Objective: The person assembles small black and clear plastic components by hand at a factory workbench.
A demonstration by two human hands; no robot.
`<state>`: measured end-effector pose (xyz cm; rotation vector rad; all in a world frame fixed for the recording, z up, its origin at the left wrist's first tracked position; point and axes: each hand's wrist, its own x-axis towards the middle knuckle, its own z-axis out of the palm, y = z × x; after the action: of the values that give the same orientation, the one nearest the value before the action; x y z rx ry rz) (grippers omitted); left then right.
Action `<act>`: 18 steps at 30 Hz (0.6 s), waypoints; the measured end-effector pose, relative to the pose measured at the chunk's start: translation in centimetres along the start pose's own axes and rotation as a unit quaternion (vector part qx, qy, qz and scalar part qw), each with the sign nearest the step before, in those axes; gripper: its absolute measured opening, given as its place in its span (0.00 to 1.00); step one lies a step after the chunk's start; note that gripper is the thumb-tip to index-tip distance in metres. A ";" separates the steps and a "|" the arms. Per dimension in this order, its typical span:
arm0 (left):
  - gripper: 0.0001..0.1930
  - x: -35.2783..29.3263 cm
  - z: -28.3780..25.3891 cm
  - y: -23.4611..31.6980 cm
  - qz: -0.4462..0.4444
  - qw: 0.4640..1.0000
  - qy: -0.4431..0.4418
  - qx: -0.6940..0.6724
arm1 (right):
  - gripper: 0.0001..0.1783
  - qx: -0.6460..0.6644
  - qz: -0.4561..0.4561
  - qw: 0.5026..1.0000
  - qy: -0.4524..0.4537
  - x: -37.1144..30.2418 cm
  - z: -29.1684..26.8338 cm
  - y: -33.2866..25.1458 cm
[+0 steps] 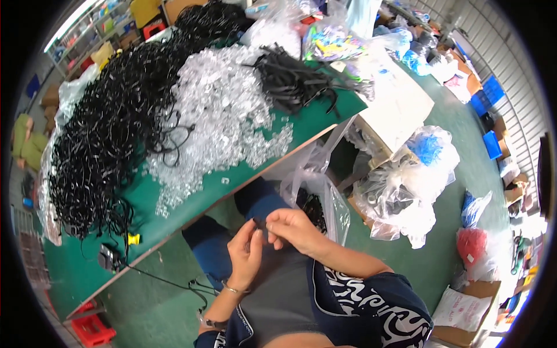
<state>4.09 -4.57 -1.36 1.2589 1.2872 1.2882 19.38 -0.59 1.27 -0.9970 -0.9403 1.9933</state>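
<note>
Over my lap, my left hand and my right hand meet fingertip to fingertip, both closed in a pinch. Between them is a small dark piece, too small and covered by the fingers to name. On the green table ahead lies a wide heap of small clear plastic pieces. Left of it rises a large tangle of thin black cords. A bundle of flat black straps lies to the right of the clear pieces.
The green table's edge runs slantwise before me. A clear plastic bag with black things inside hangs beside my right knee. Bulky clear bags stand at the right by a pale box. A black cable trails off the table.
</note>
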 end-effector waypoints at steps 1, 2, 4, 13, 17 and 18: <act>0.14 0.1 0.2 0.1 0.010 1.000 -0.008 -0.001 | 0.06 -0.002 0.000 1.000 0.005 0.0 -0.1 0.1; 0.13 0.3 0.5 0.3 0.035 0.999 -0.011 0.020 | 0.06 -0.003 -0.011 1.000 0.008 0.0 -0.2 0.1; 0.13 0.2 0.8 0.1 0.066 0.997 -0.018 0.041 | 0.07 0.002 -0.006 1.000 0.013 -0.1 -0.3 0.1; 0.13 0.1 1.6 0.4 0.162 0.958 -0.020 0.236 | 0.07 0.123 0.029 0.992 0.029 0.7 -1.2 2.4; 0.12 0.1 1.4 0.2 0.162 0.956 -0.004 0.246 | 0.07 0.196 0.029 0.980 -0.006 0.8 -1.4 2.5; 0.12 0.2 1.2 0.0 0.165 0.954 0.005 0.249 | 0.07 0.192 0.029 0.981 -0.014 0.8 -1.7 2.2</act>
<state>5.30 -4.24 -1.38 1.8890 1.5109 1.2312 19.83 -0.53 -1.59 -0.7850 -0.5135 2.1356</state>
